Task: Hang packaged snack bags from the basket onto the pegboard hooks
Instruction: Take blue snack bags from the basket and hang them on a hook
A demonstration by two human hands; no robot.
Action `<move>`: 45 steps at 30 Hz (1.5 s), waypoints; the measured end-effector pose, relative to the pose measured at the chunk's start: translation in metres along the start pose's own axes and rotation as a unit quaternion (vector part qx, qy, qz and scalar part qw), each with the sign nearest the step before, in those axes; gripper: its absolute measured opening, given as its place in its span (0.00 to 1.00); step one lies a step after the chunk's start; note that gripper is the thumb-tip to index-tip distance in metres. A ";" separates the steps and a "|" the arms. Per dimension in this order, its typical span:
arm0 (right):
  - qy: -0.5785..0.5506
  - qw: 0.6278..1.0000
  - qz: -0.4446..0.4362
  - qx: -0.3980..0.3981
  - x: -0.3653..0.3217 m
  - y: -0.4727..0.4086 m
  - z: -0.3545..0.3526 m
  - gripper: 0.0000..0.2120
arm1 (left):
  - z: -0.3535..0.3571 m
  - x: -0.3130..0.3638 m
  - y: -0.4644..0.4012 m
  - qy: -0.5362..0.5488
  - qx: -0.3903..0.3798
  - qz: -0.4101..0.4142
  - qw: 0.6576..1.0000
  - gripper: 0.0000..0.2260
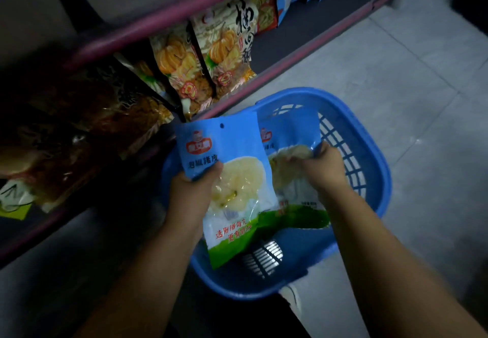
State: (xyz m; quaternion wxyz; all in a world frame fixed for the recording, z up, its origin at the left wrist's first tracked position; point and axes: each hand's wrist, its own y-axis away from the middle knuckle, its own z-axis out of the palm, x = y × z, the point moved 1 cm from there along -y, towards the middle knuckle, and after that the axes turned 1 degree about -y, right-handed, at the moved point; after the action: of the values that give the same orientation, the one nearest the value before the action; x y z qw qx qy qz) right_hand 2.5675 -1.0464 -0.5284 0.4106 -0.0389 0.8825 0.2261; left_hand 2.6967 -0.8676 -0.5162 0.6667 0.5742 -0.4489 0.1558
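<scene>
Two blue snack bags held above a blue plastic basket (369, 158), one in each hand.

Left hand (190, 195) clasps the nearer bag (232, 179) by its edge, thumb across the front (hang hole at 12 o'clock, green band at 6). Right hand (320, 168) pinches the second bag (287, 137) at 2 o'clock from the first, partly tucked behind it. Basket sits on grey floor tiles (396, 73); shelf of pumpkin-print packets (224, 47) at 11 o'clock.

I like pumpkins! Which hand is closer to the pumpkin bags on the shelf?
Left. The left hand is just below the pumpkin bags; the right hand is farther right, over the basket.
</scene>
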 end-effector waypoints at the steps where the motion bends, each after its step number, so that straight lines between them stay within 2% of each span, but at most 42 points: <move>1: -0.004 1.000 -0.009 0.012 -0.019 0.017 -0.013 0.10 | -0.011 0.009 0.021 0.010 0.018 -0.005 1.000 0.03; 6: -0.083 0.996 0.004 -0.020 -0.119 0.128 -0.088 0.11 | -0.087 0.092 0.145 0.029 0.099 -0.056 0.993 0.05; 8: -0.095 0.994 -0.022 -0.054 -0.175 0.178 -0.117 0.10 | -0.117 0.143 0.195 0.030 0.125 -0.054 0.990 0.07; 10: -0.087 0.989 -0.076 -0.087 -0.238 0.227 -0.142 0.11 | -0.147 0.201 0.241 0.034 0.142 -0.027 0.989 0.10; 13: -0.093 0.978 -0.124 -0.139 -0.326 0.291 -0.168 0.11 | -0.194 0.283 0.308 0.034 0.173 0.043 0.983 0.03; 17: -0.107 0.949 -0.211 -0.207 -0.437 0.361 -0.177 0.09 | -0.262 0.370 0.378 0.055 0.224 0.127 0.965 0.04; 20: -0.130 0.913 -0.274 -0.273 -0.507 0.409 -0.169 0.05 | -0.314 0.408 0.423 0.057 0.287 0.208 0.933 0.06; 23: -0.155 0.878 -0.335 -0.304 -0.568 0.458 -0.158 0.07 | -0.371 0.434 0.460 0.081 0.337 0.256 0.902 0.06; 28: -0.185 0.851 -0.409 -0.272 -0.636 0.524 -0.151 0.10 | -0.457 0.479 0.512 0.104 0.365 0.377 0.845 0.02; 32: -0.223 0.831 -0.453 -0.234 -0.672 0.554 -0.151 0.11 | -0.508 0.519 0.532 0.050 0.410 0.481 0.773 0.09; 35: -0.250 0.826 -0.453 -0.225 -0.693 0.564 -0.155 0.16 | -0.532 0.558 0.539 0.053 0.393 0.525 0.754 0.07; 38: -0.281 0.809 -0.460 -0.234 -0.720 0.578 -0.155 0.22 | -0.547 0.600 0.542 0.077 0.328 0.557 0.759 0.04; 42: -0.296 0.782 -0.484 -0.259 -0.765 0.598 -0.148 0.12 | -0.548 0.650 0.541 0.145 0.228 0.573 0.774 0.03; 45: -0.307 0.753 -0.505 -0.289 -0.802 0.606 -0.144 0.14 | -0.548 0.682 0.541 0.177 0.154 0.564 0.792 0.11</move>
State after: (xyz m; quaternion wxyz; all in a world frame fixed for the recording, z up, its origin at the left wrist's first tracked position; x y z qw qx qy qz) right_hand 2.8406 -0.6595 0.3698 0.6831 -0.5245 0.4534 0.2296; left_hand 2.9099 -0.4232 0.3867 0.4308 0.2765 -0.5377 0.6700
